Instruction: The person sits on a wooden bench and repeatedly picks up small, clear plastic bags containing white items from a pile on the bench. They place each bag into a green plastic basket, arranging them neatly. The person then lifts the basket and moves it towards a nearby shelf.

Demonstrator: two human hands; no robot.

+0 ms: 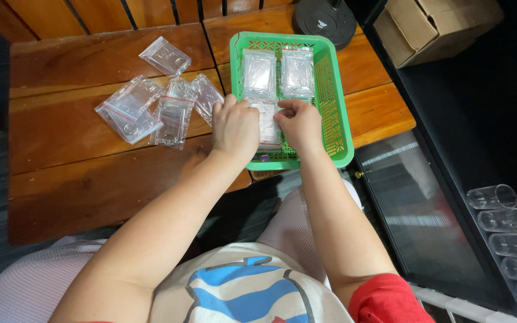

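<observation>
Wooden planks form the worktop (91, 161), on which a green basket (337, 101) is set at the near right edge. One small clear bag (268, 122) lies in the front part of the basket and is pinched between both hands: the left hand (235, 128) is closed over its left edge, and the right hand (299, 122) is clamped on its right edge with fingertips (282, 107) bent onto the film. Two further filled bags (277, 73) are laid side by side behind it. Loose bags (157, 104) are scattered on the worktop left of the basket. Clear tubes (510, 239) are stacked at the far right.
</observation>
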